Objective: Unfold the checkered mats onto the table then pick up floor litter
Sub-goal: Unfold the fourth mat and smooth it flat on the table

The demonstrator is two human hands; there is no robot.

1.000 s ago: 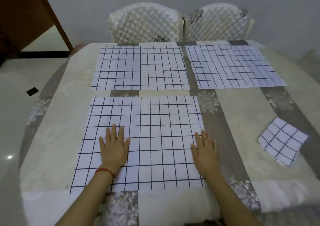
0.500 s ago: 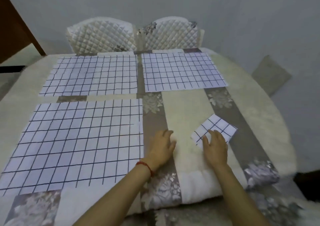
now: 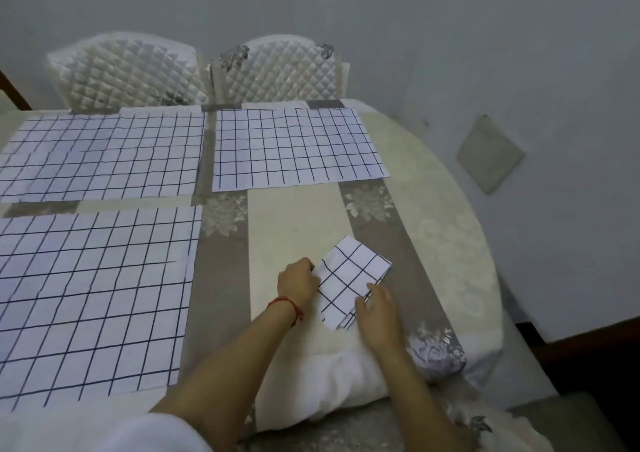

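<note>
While three mats lie unfolded flat on the table [image 3: 433, 209], the fourth, the folded mat [image 3: 349, 280], sits on the near right part of the cloth, between both hands. It is a small multi-layer packet, turned diagonally: long axis runs from near-left to far-right, far corner pointing toward the wall on the right, near corner pointing back at the person. Left hand [image 3: 298, 282] is curled at the packet's left edge, fingertips closed on or tucked under that edge; whether it actually pinches the layers, can't tell, fingers are hidden behind the knuckles. Right hand [image 3: 377, 308] lies on the near right edge, thumb [image 3: 360, 304] on top of the lower layers, fingers together and lightly bent, pressing or gripping that edge; exact hold not resolvable. Layer edges fan out slightly at the near and right sides. Red string [image 3: 285, 304] on the left wrist. Unfolded mats: far left mat [image 3: 104, 154] and far right mat [image 3: 294, 147] side by side with a narrow gap, long axes left-right; near left mat [image 3: 90, 299] in front of the far left one, running off frame left. Two quilted chairs [image 3: 277, 71] stand at the far edge, backs against the wall.
</note>
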